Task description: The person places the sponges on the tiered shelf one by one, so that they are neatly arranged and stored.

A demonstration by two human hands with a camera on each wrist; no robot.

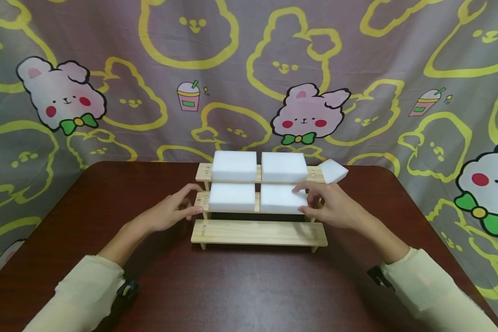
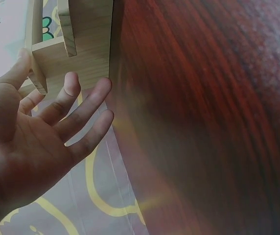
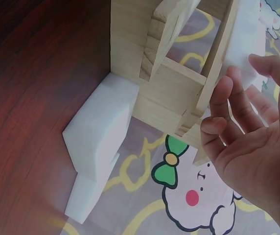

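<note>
Cream sleeves, pushed back from both wrists, stretch across a dark reddish-brown table as a person reaches to either end of a three-tiered wooden rack. The person's left hand is at the left end of the middle shelf, its thumb against the board's edge and its other fingers spread apart and slightly bent. Opposite, the right hand pinches the right end of a white block, forefinger bent over the top and thumb at the front corner. That block lies flat on the middle shelf, a narrow gap from its neighbor, a second white block. Another pair sits side by side on the top shelf: one upper block at left, its companion block at right. Beyond the rack's right end, seen from where we stand, a loose white piece rests at an angle on the table. Behind everything hangs a gray-mauve curtain printed with yellow outlines and pink-cheeked rabbits.
</note>
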